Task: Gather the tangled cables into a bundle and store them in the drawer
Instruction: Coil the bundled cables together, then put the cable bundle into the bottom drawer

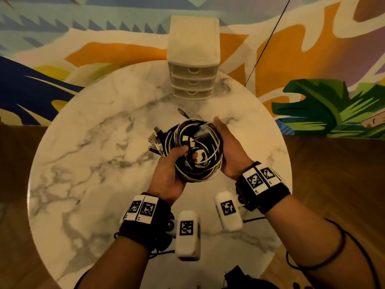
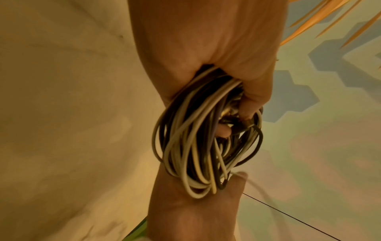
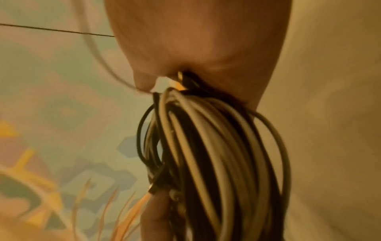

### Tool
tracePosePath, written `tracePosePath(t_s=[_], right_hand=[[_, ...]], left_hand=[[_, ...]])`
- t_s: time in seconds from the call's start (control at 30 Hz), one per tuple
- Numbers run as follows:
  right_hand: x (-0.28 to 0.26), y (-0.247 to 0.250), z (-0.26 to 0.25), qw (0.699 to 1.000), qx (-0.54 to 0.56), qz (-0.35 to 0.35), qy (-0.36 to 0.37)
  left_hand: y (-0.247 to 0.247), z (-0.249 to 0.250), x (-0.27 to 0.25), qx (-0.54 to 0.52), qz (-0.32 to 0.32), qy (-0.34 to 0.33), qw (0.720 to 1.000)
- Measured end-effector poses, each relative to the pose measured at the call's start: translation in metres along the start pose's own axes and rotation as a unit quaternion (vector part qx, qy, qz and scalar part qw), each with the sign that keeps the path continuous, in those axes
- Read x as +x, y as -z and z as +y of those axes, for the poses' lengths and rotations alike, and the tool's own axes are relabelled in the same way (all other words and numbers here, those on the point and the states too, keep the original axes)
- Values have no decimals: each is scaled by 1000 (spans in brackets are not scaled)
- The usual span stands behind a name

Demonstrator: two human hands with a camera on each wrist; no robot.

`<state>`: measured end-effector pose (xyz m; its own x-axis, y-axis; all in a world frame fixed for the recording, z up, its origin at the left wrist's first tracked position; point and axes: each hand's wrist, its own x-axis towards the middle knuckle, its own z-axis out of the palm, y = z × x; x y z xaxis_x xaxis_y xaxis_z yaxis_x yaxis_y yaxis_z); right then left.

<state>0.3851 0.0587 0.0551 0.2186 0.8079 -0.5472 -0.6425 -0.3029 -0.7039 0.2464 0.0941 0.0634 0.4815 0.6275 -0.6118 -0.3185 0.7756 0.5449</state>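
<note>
A coil of black, white and purple cables (image 1: 198, 147) is held above the round marble table (image 1: 93, 163). My left hand (image 1: 181, 157) grips its near-left side, thumb on top and a fingertip showing through the loops. My right hand (image 1: 223, 138) holds the coil's right rim, thumb lying along the top; its fingers are hidden beneath. Several plugs (image 1: 156, 138) stick out to the left. The white three-drawer unit (image 1: 193, 65) stands at the table's far edge, all drawers closed. The wrist views show the cables (image 2: 195, 146) (image 3: 216, 154) running into each palm.
One cable end with a plug (image 1: 183, 112) pokes out past the coil toward the drawer unit. A thin black cord (image 1: 268, 38) runs diagonally at the back right. A dark object (image 1: 239, 276) sits at the table's near edge. A painted mural surrounds the table.
</note>
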Motion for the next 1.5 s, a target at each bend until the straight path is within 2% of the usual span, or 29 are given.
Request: tracePosePath(t_s=[0.13, 0.4, 0.5, 0.7, 0.87, 1.07, 1.23, 1.3, 1.37, 1.4, 1.5], right_hand=[[9, -10, -1, 986, -110, 70, 102], [15, -10, 2, 975, -189, 56, 102], [17, -9, 2, 974, -192, 42, 109], [20, -8, -5, 954, -249, 55, 156], [28, -6, -11, 939, -274, 76, 192], [40, -4, -22, 952, -254, 52, 165], [53, -6, -34, 966, -221, -7, 137], [67, -3, -37, 966, -223, 34, 129], [89, -1, -37, 945, -276, 93, 151], [104, 1, -36, 918, -344, 110, 166], [149, 5, -33, 795, -587, 90, 128]], left_hand=[[4, 4, 11, 23, 8, 18, 1000], [9, 5, 15, 34, 22, 10, 999], [9, 8, 16, 51, -5, 15, 999], [8, 15, 22, 109, -57, 57, 991], [0, 15, 35, 143, -28, 33, 989], [-5, 13, 46, 119, -12, -10, 993], [-3, 29, 58, 89, 0, -22, 996], [0, 40, 62, 64, 12, -19, 998], [4, 54, 69, 45, 25, -29, 998], [5, 61, 72, 39, 33, -40, 998], [6, 76, 80, 47, 52, -63, 996]])
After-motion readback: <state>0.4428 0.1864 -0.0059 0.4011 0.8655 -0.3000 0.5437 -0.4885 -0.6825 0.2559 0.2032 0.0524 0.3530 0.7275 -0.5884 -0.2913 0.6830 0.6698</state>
